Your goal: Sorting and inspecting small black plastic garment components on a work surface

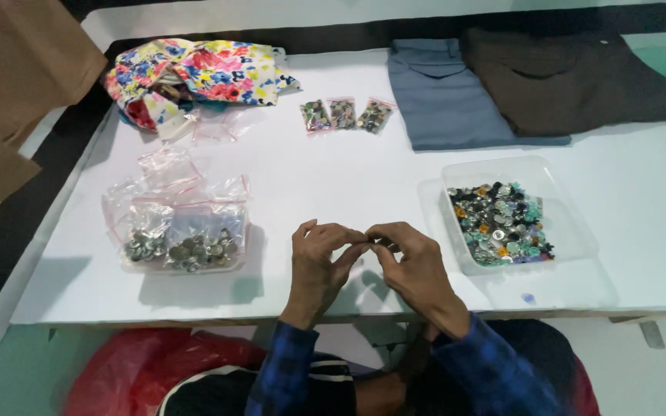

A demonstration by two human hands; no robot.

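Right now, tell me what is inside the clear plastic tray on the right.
The tray holds a heap of mixed buttons, silver, teal, black and orange, piled toward its left side. Whatever lies beneath the top layer is covered.

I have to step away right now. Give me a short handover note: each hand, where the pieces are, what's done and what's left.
Left hand and right hand: fingertips pinched together over the white table on something too small to identify.
Clear tray, right: loose mixed buttons.
Clear tub, left: zip bags of metallic buttons, empty bags piled on top.
Three small filled bags lie at the back.
Left: much of the tray remains loose.
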